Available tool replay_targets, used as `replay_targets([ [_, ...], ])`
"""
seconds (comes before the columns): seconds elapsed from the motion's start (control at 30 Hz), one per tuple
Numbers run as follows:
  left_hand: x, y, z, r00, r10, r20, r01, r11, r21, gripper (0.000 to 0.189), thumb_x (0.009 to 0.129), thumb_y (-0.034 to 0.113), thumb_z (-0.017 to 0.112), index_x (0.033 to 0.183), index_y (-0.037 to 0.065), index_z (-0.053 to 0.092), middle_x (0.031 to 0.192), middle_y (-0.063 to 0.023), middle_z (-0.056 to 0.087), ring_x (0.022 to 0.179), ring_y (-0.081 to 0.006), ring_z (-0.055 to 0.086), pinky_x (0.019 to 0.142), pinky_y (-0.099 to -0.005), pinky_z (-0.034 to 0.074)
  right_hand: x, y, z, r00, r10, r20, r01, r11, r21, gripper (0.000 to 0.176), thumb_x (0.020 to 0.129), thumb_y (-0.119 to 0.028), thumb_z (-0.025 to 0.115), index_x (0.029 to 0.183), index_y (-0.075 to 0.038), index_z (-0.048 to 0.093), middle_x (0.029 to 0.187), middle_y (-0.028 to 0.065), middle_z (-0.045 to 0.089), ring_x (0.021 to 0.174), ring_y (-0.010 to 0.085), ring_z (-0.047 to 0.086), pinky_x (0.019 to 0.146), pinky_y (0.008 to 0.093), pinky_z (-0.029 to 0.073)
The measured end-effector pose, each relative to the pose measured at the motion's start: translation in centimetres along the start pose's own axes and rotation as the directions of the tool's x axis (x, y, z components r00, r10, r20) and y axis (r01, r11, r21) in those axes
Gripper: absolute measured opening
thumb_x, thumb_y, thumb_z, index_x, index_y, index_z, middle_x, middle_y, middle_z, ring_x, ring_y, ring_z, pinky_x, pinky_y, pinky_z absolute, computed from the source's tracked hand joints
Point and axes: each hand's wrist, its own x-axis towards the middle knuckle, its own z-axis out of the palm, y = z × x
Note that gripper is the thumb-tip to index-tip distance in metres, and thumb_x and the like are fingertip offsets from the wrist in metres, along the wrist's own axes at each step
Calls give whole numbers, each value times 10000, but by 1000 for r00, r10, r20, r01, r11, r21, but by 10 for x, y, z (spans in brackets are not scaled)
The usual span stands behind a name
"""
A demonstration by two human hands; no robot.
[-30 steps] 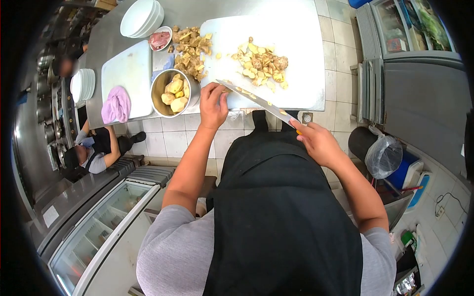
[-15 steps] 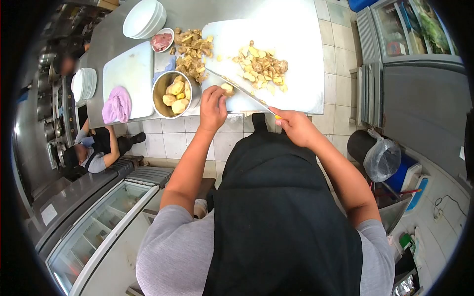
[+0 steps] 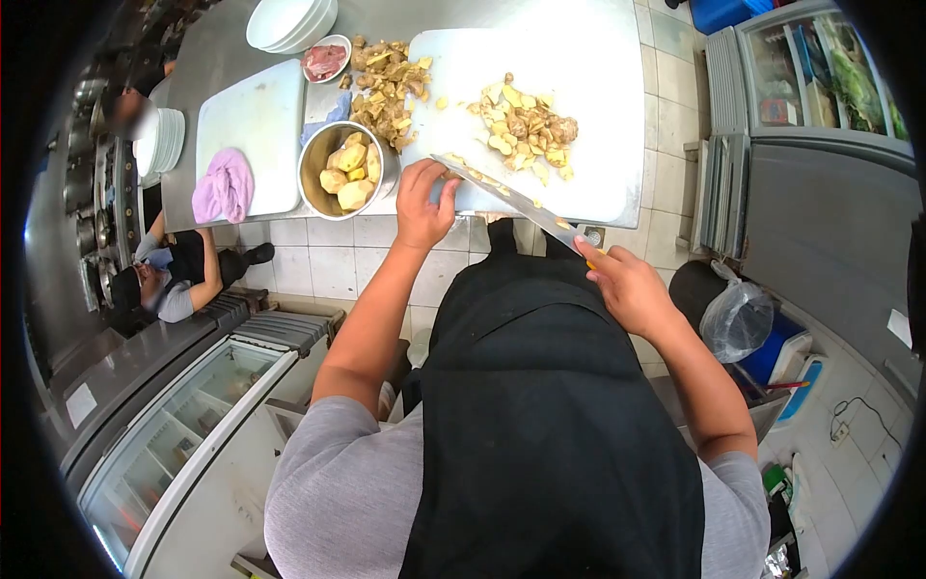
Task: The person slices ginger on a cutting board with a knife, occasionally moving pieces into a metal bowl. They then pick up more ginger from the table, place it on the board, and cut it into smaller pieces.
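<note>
My right hand (image 3: 632, 289) grips a knife (image 3: 521, 201) by its yellow handle, the long blade slanting across the front of the white cutting board (image 3: 612, 193). Near the blade's tip, my left hand (image 3: 424, 205) is closed around a peeled piece of what looks like ginger, mostly hidden by the fingers and blade. Left of that hand stands a steel pot (image 3: 386, 179) holding several peeled yellow pieces (image 3: 355, 193). Peelings and trimmings (image 3: 526, 125) are heaped on the board. Another heap of brown knobby scraps (image 3: 381, 82) lies along the board's left side.
A second cutting board (image 3: 251, 116) carries a pink cloth (image 3: 224, 183). White bowls (image 3: 289, 24), a small dish of raw meat (image 3: 326, 58) and stacked plates (image 3: 166, 140) stand on the steel table. Another person (image 3: 198, 275) is at the left. Glass-fronted coolers flank both sides.
My right hand has drawn the knife slightly back toward me and to the right. The piece at my left fingers, visible before, is now mostly covered. The view has shifted a little.
</note>
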Motion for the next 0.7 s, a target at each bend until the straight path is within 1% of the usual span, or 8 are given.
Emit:
replay_targets([
  [0.23, -4, -7, -3, 999, 13, 30, -12, 1000, -24, 319, 902, -3, 873, 1193, 7, 743, 1216, -197, 740, 1100, -422, 713, 972, -483, 593, 41, -5, 21, 999, -22, 31, 20, 998, 65, 547, 1134, -189, 714, 1676, -189, 638, 1050, 197, 717, 943, 436, 752, 866, 511, 605],
  [0.3, -4, -6, -2, 999, 14, 45, -13, 999, -31, 330, 899, -1, 876, 1200, 9, 742, 1232, -199, 737, 1117, -423, 709, 980, -489, 590, 72, 5, 48, 998, -66, -20, 69, 938, 341, 544, 1138, -167, 700, 1678, -150, 636, 1095, 219, 754, 994, 429, 752, 924, 471, 604],
  [0.33, -4, -3, -3, 999, 48, 21, -47, 999, -5, 337, 900, 2, 884, 1206, 8, 744, 1244, -204, 738, 1128, -418, 713, 993, -478, 589, 80, 5, 51, 997, -66, -30, 72, 937, 342, 544, 1138, -167, 700, 1678, -150, 636, 1095, 219, 754, 994, 429, 752, 924, 471, 604],
  [0.4, 1, -4, -5, 996, 87, -3, -86, 996, 27, 343, 900, 5, 891, 1211, 7, 746, 1257, -209, 739, 1139, -414, 717, 1007, -466, 587, 91, 5, 53, 981, 84, 178, -165, 844, 511, 535, 1140, -146, 687, 1673, -166, 647, 1144, 235, 777, 1017, 422, 750, 942, 444, 603],
  [0.43, 0, -5, -6, 995, 95, 10, -96, 995, 30, 350, 898, 5, 890, 1217, 13, 747, 1261, -205, 734, 1139, -412, 709, 1006, -471, 582, 86, 5, 53, 980, 83, 179, -165, 842, 513, 535, 1140, -146, 687, 1673, -166, 647, 1144, 235, 777, 1017, 422, 750, 942, 444, 603],
  [0.5, -4, -6, -7, 995, 96, 24, -97, 995, 30, 356, 896, 6, 889, 1224, 18, 748, 1265, -200, 730, 1140, -411, 701, 1006, -475, 577, 64, 7, 46, 996, -59, -63, 76, 947, 312, 556, 1133, -159, 708, 1684, -197, 639, 1073, 214, 745, 961, 416, 726, 909, 468, 598],
  [0.6, -10, -9, -9, 997, 53, 48, -55, 998, 42, 360, 896, -2, 880, 1230, 14, 749, 1247, -194, 723, 1114, -411, 698, 989, -479, 575, 31, -1, 17, 999, -39, 3, 38, 990, 135, 567, 1127, -177, 725, 1685, -223, 636, 1009, 192, 699, 905, 418, 704, 857, 508, 587],
  [0.7, -11, -10, -7, 998, 48, 32, -50, 998, 45, 357, 896, -13, 869, 1232, 12, 751, 1230, -193, 720, 1116, -413, 699, 992, -481, 573, 11, 3, 10, 998, -59, -13, 60, 995, 83, 571, 1120, -187, 737, 1680, -228, 635, 974, 178, 663, 878, 423, 691, 816, 544, 575],
])
